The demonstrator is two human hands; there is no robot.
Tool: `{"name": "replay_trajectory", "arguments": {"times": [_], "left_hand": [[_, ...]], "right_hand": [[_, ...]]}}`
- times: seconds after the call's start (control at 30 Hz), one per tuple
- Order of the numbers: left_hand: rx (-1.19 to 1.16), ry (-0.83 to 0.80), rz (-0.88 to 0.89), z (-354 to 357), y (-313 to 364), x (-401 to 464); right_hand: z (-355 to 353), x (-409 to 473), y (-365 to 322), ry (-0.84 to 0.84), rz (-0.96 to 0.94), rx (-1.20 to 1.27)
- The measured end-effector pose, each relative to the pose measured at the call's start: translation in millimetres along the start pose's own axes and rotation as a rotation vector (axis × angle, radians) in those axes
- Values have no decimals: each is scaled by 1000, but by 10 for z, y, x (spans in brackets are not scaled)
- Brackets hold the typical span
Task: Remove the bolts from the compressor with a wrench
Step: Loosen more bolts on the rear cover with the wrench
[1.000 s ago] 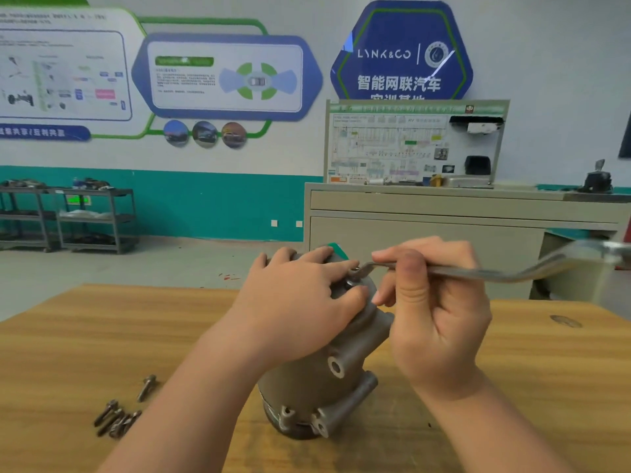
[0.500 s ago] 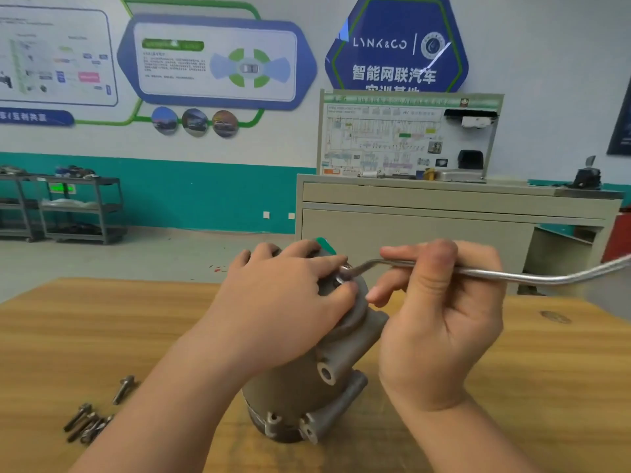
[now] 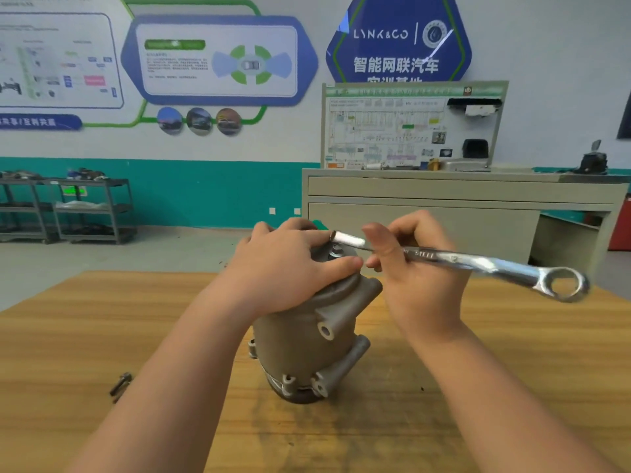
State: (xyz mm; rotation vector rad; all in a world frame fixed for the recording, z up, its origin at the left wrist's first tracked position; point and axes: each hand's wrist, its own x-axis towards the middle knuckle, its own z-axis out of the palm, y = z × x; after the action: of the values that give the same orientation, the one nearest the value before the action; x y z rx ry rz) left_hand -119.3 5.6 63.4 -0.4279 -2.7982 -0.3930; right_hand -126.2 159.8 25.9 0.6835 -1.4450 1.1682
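The grey compressor (image 3: 307, 339) stands upright on the wooden table (image 3: 512, 387), just below the middle of the view, with 1 bolt (image 3: 336, 250) showing on its top face between the 2 hands. The left hand (image 3: 290, 268) lies over the top of the housing from 9 o'clock, its fingers curled round the upper edge and its thumb pressed against the rim at 3 o'clock of the bolt, so it is grasping the compressor. The right hand (image 3: 413, 268) sits just beside the housing at 3 o'clock and pinches the shaft of the wrench (image 3: 461, 261) between thumb and fingers. The wrench runs from a near end just above the bolt, close to the left fingertips, out toward 4 o'clock, where its ring end hangs in the air clear of the table. That near end seems to hover above the bolt rather than sit on it, though the blur makes this uncertain. At 8 o'clock of the compressor, near the left forearm, loose bolts (image 3: 120, 385) lie on the table, partly hidden. Beyond the table, at 1 o'clock, stands a grey cabinet (image 3: 444, 199) with a wiring display board (image 3: 409, 128) on top.
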Motion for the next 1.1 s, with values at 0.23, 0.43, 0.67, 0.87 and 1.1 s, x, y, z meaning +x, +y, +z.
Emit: {"name": "replay_trajectory", "arguments": {"times": [0.23, 0.43, 0.67, 0.87, 1.1], "left_hand": [[-109, 68, 153, 15, -14, 60], [-172, 68, 178, 7, -51, 82], [-67, 0, 99, 1, -50, 45], [-44, 21, 23, 2, -33, 31], [0, 87, -47, 64, 66, 20]], "right_hand": [[-72, 87, -12, -42, 46, 125], [-85, 271, -64, 14, 578, 377], [-169, 361, 20, 230, 765, 539], [-108, 301, -94, 199, 536, 319], [-14, 136, -165, 134, 185, 24]]}}
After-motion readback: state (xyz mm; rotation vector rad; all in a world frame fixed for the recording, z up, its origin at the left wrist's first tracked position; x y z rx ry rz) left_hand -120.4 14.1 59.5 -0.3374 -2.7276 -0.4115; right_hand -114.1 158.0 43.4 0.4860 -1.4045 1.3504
